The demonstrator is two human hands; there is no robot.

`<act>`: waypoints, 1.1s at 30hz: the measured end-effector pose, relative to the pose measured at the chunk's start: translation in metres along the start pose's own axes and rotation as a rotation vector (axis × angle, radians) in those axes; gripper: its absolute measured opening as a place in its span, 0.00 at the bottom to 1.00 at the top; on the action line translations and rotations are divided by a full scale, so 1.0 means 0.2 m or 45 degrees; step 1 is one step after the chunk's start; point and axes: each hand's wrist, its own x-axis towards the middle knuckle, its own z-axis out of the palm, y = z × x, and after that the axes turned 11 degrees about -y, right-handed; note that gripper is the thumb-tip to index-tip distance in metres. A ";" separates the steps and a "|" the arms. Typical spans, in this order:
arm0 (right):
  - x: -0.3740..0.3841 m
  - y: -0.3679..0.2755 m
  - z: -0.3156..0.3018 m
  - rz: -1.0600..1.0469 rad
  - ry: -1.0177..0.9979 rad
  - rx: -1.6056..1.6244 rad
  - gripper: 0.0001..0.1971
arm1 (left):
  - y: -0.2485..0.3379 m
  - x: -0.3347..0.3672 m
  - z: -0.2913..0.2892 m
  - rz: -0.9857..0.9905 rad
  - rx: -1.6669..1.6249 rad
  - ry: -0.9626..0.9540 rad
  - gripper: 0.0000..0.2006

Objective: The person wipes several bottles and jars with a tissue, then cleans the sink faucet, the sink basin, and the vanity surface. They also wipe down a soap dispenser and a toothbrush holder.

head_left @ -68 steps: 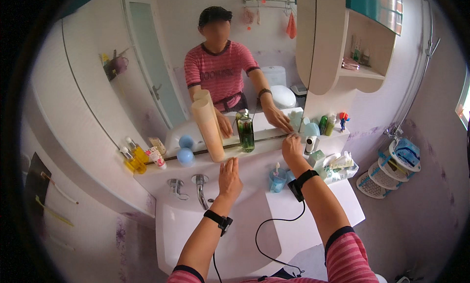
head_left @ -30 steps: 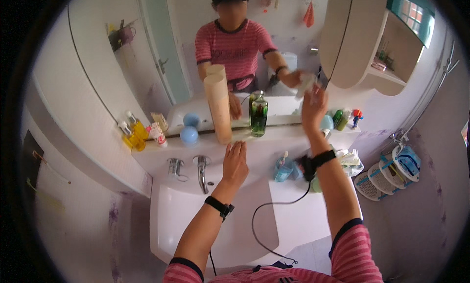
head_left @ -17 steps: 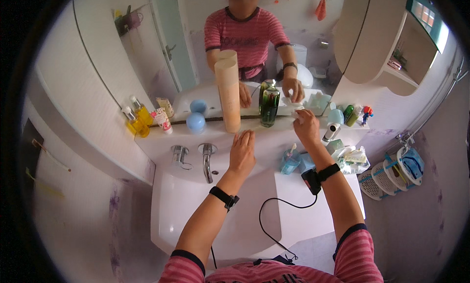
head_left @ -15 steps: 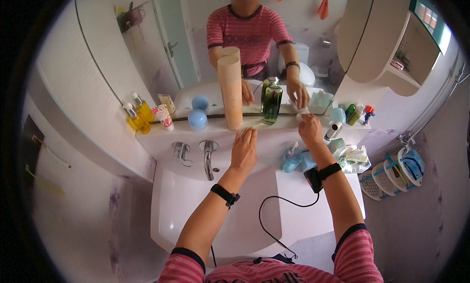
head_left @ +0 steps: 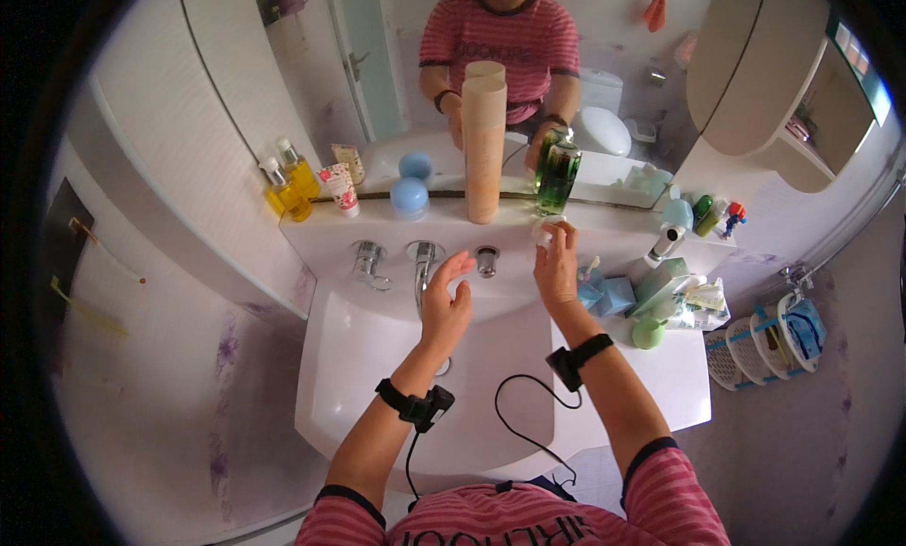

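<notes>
1 white wad (head_left: 545, 229) is pinched in the fingers of the right hand (head_left: 557, 270), at the front edge of the shelf (head_left: 445, 214), just in front of the green bottle (head_left: 559, 178). Those fingers are bent and nearly closed round it; whether the wad touches the shelf I cannot tell. The left hand (head_left: 447, 305) is well open, its thumb apart from the other fingers, with nothing in its hold; it hangs over the back part of the sink (head_left: 344, 376), partly hiding the faucet (head_left: 424, 253). Right of the faucet is a round metal fitting (head_left: 486, 261); left of it is a tap handle (head_left: 368, 257). Just left of the green bottle, a tall pale cylinder (head_left: 483, 159) stands upright on the shelf. Farther left come a blue ball (head_left: 410, 197), a floral tube (head_left: 340, 189) and, near the shelf's left end, a yellow bottle (head_left: 286, 195). Close to the right end is a red-and-blue figure (head_left: 734, 218). The mirror (head_left: 401, 102) rises along the shelf's back edge. On the surface (head_left: 672, 390) right of the sink, toward its back edge, are a blue box (head_left: 616, 297), a round green thing (head_left: 648, 334) and a tissue pack (head_left: 706, 305). Each wrist wears a black strap, and 1 dark cable (head_left: 514, 431) loops across the sink's right side.
</notes>
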 end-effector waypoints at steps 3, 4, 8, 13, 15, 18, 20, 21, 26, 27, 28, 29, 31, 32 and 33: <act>-0.05 -0.01 0.16 -0.077 0.024 0.000 0.17 | -0.04 -0.12 -0.03 -0.023 -0.058 0.057 0.21; -0.08 0.02 0.22 -0.079 -0.031 0.020 0.16 | -0.04 -0.16 -0.04 -0.030 -0.052 0.065 0.21; -0.27 0.21 0.37 -0.150 -0.366 -0.208 0.17 | -0.06 -0.30 -0.07 -0.110 -0.105 0.060 0.21; -0.37 0.38 0.41 0.156 -0.439 -0.113 0.15 | -0.10 -0.41 -0.12 -0.213 -0.123 0.054 0.20; -0.24 0.11 0.34 0.096 -0.203 0.030 0.14 | -0.13 -0.50 -0.17 -0.267 -0.141 0.107 0.20; -0.13 0.08 0.27 -0.030 0.130 0.067 0.13 | -0.14 -0.51 -0.15 -0.340 -0.150 0.102 0.19; -0.16 0.11 0.30 -0.116 0.161 0.010 0.13 | -0.17 -0.52 -0.13 -0.245 -0.181 0.122 0.19; -0.19 0.13 0.33 -0.024 0.044 0.025 0.14 | -0.17 -0.52 -0.13 -0.262 -0.182 0.125 0.19; -0.38 0.29 0.52 0.292 -0.374 0.015 0.12 | -0.21 -0.54 -0.13 -0.316 -0.217 0.179 0.19; -0.40 0.29 0.54 0.283 -0.321 0.007 0.12 | -0.22 -0.55 -0.13 -0.328 -0.214 0.186 0.19; -0.41 0.30 0.60 0.284 -0.333 0.012 0.12 | -0.21 -0.55 -0.14 -0.328 -0.220 0.198 0.18; -0.43 0.29 0.65 0.374 -0.274 0.286 0.09 | -0.21 -0.56 -0.14 -0.328 -0.226 0.210 0.18; -0.44 0.28 0.77 0.416 -0.219 0.641 0.09 | -0.22 -0.57 -0.12 -0.295 -0.212 0.217 0.17; -0.42 0.27 0.82 0.330 -0.249 0.572 0.08 | -0.22 -0.56 -0.11 -0.261 -0.202 0.218 0.17; -0.42 0.24 0.87 0.230 -0.293 0.452 0.08 | -0.22 -0.57 -0.11 -0.262 -0.191 0.220 0.17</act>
